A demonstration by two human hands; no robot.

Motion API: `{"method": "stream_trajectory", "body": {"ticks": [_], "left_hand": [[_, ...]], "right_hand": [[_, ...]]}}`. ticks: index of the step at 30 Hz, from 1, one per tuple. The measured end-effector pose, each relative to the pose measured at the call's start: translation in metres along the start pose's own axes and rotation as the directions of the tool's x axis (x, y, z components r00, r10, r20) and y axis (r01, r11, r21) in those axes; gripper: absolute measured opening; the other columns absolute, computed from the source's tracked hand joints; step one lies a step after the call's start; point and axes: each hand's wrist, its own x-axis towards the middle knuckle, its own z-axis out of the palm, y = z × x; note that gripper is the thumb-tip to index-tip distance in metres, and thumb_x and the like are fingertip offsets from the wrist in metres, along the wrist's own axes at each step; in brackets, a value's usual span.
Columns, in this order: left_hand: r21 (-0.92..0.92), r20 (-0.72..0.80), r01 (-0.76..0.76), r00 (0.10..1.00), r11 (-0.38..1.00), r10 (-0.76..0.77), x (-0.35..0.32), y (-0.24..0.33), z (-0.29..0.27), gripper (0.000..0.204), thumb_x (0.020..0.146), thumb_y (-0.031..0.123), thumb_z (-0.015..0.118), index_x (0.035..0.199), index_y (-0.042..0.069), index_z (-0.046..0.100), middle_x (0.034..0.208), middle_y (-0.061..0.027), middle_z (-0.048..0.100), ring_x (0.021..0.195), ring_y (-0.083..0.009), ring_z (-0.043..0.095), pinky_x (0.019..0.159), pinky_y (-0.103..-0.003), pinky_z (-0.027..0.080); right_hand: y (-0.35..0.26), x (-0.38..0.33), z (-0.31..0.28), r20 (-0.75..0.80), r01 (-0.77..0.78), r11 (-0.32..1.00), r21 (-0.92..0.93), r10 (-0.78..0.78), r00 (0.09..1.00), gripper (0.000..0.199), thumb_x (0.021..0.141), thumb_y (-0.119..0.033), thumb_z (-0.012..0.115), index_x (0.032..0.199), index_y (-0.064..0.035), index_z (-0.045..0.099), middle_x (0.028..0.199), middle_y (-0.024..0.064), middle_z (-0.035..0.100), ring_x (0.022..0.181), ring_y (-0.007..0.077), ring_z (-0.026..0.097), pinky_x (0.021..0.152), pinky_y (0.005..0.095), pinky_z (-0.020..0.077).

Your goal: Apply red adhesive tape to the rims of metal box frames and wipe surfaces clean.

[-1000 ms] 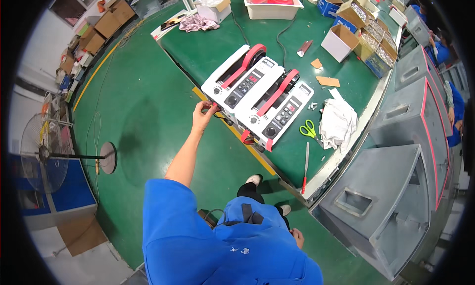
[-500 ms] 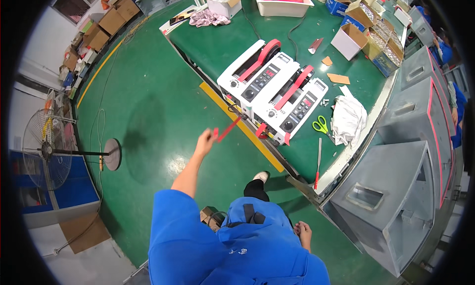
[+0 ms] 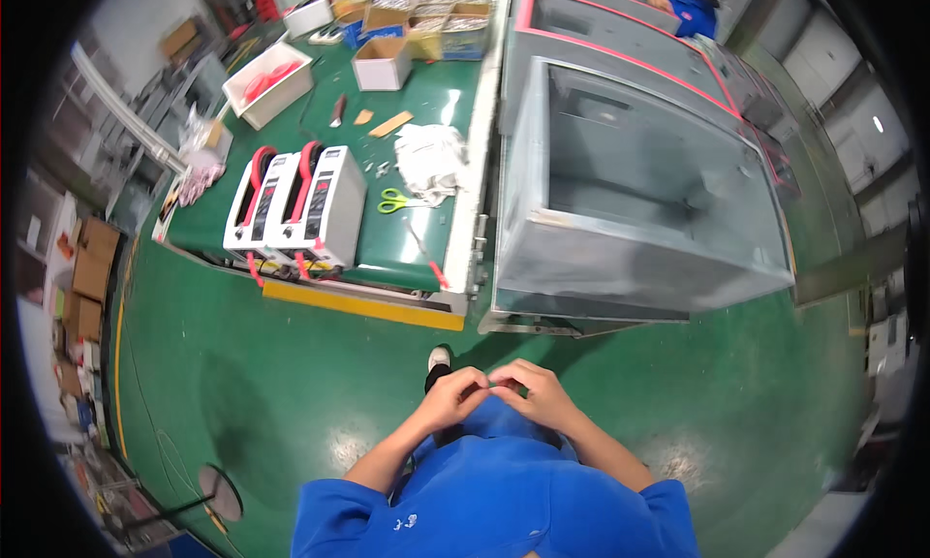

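Note:
My left hand [image 3: 455,399] and my right hand [image 3: 533,393] meet in front of my waist. Their fingertips are pinched close together, and what they hold, if anything, is too small or hidden to make out. Beyond them, at the bench's front left, two white tape dispensers [image 3: 339,209] stand side by side. Each carries a roll of red tape [image 3: 308,161], with short red ends hanging at the front.
Green-yellow scissors [image 3: 392,201], a white cloth [image 3: 431,161] and a red-handled blade tool [image 3: 433,264] lie on the green bench [image 3: 387,253]. Large grey metal housings [image 3: 620,263] with red-taped edges stand right. A person in blue [image 3: 690,15] is at the far right.
My view has swung right toward the metal housings. My left hand, which held a red tape strip beside the dispensers, has come back to meet my right hand; the strip no longer shows.

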Motion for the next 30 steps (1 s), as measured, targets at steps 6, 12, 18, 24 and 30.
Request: {"method": "stream_trajectory", "body": {"ticks": [6, 12, 18, 24, 30], "left_hand": [[-0.042, 0.295, 0.039, 0.955, 0.998, -0.025, 0.010, 0.023, 0.085, 0.021, 0.077, 0.013, 0.063, 0.094, 0.001, 0.058, 0.074, -0.0095, 0.059, 0.061, -0.0143, 0.057, 0.055, -0.026, 0.045], [0.055, 0.337, 0.059, 0.938, 0.997, -0.075, 0.023, 0.046, 0.060, 0.014, 0.078, 0.010, 0.061, 0.088, 0.001, 0.061, 0.069, -0.0092, 0.061, 0.056, -0.0143, 0.059, 0.053, -0.026, 0.046], [0.365, 0.195, -0.104, 0.980, 0.925, 0.034, 0.067, 0.080, 0.008, 0.014, 0.072, 0.007, 0.065, 0.084, 0.001, 0.062, 0.072, -0.0114, 0.061, 0.060, -0.0234, 0.059, 0.053, -0.030, 0.046], [0.691, 0.121, -0.337, 0.926, 0.640, 0.356, 0.131, 0.127, -0.033, 0.014, 0.065, 0.001, 0.066, 0.078, 0.001, 0.061, 0.067, -0.0105, 0.058, 0.060, -0.0238, 0.053, 0.055, -0.030, 0.041], [0.603, -0.038, -0.192, 0.963, 0.774, 0.268, 0.180, 0.149, -0.058, 0.007, 0.072, -0.001, 0.062, 0.078, -0.001, 0.059, 0.064, -0.0066, 0.056, 0.060, -0.0141, 0.053, 0.056, -0.025, 0.040]], "right_hand": [[0.011, -0.099, -0.076, -0.398, -0.074, 0.990, -0.122, 0.020, 0.917, 0.002, 0.076, -0.003, 0.058, 0.078, -0.0027, 0.058, 0.075, 0.0070, 0.057, 0.067, 0.0156, 0.056, 0.060, 0.0266, 0.0445], [0.007, -0.182, -0.202, -0.718, -0.198, 0.970, 0.142, 0.239, 0.653, 0.006, 0.080, -0.002, 0.057, 0.086, -0.0008, 0.058, 0.076, 0.0011, 0.056, 0.066, 0.0078, 0.052, 0.059, 0.0200, 0.0441], [0.007, -0.204, -0.273, -0.832, -0.139, 0.987, 0.080, 0.143, 0.536, 0.011, 0.082, -0.001, 0.055, 0.092, 0.0016, 0.055, 0.076, 0.0033, 0.055, 0.066, 0.0084, 0.053, 0.058, 0.0209, 0.0463], [-0.011, -0.188, -0.339, -0.840, -0.155, 0.986, -0.064, 0.030, 0.542, 0.003, 0.082, 0.000, 0.052, 0.085, 0.0001, 0.052, 0.076, 0.0033, 0.054, 0.066, 0.0083, 0.051, 0.060, 0.0213, 0.0440], [-0.016, -0.159, -0.390, -0.846, -0.107, 0.989, -0.098, -0.026, 0.533, 0.005, 0.084, -0.010, 0.053, 0.084, -0.0056, 0.051, 0.077, 0.0012, 0.051, 0.067, 0.0065, 0.045, 0.062, 0.0207, 0.0400]]}}
